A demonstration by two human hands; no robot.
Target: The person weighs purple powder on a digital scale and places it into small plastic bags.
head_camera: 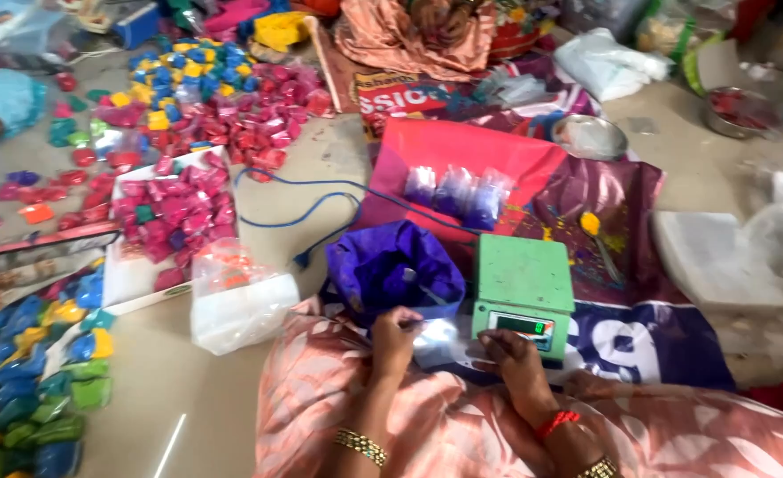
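While both hands meet just in front of the green scale (523, 285), the step in hand looks like the readying of a small clear pouch (436, 341) for filling or weighing. From the head camera, the left hand (394, 336) pinches the pouch's near edge with fingers closed narrow on it, and the right hand (508, 347) grips the opposite edge just below the scale's display; the pouch stretches between them over the lap, touching both. Whether the pouch is already open at its mouth is too blurred to tell. Just behind the left hand sits a purple bag of powder (396, 265) with its top rolled wide. Beyond the scale, three filled blue pouches (455, 193) lie in a row on a red sheet (462, 150). A bag of clear plastic (236, 305) rests to the left on the floor.

My judgement: the next move calls for holding the pouch mouth apart and keeping it near the purple bag.
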